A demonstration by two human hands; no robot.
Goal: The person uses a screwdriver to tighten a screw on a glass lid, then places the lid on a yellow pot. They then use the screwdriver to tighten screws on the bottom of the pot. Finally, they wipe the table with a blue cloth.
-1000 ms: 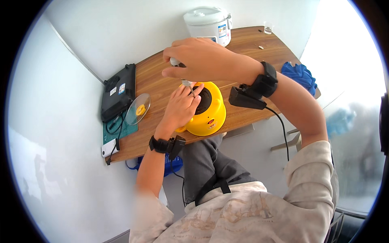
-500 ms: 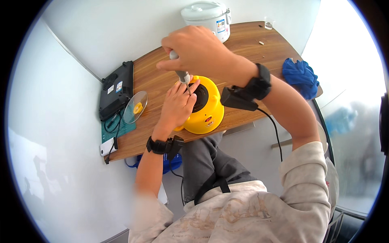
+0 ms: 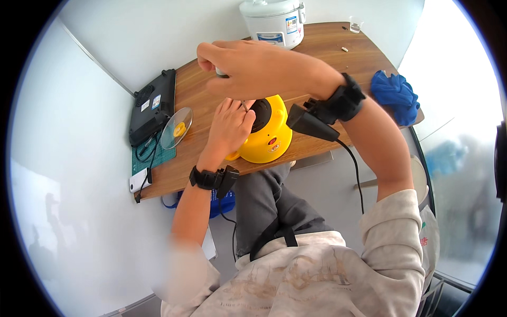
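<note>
An upturned yellow pot-shaped appliance (image 3: 272, 140) with a dark slotted base (image 3: 262, 113) stands near the table's front edge. My right hand (image 3: 240, 68) is closed round a screwdriver (image 3: 221, 73) above it; only a bit of the grey handle and the thin metal shaft show. My left hand (image 3: 231, 124) rests on the left of the appliance, its fingers stretched over the base. Between its thumb and forefinger runs the shaft; whether they touch it I cannot tell. The screwdriver's tip is hard to make out.
A white rice cooker (image 3: 272, 24) stands behind. On the left are a black appliance (image 3: 153, 108), a glass lid (image 3: 176, 129), a green mat (image 3: 165, 157) and a white device (image 3: 139, 180). A blue cloth (image 3: 395, 96) and clear cup (image 3: 355, 25) lie right. Cables hang from both wrists.
My right hand has turned on the screwdriver and now hides most of its handle. My left hand keeps its place on the appliance. The view has shifted slightly.
</note>
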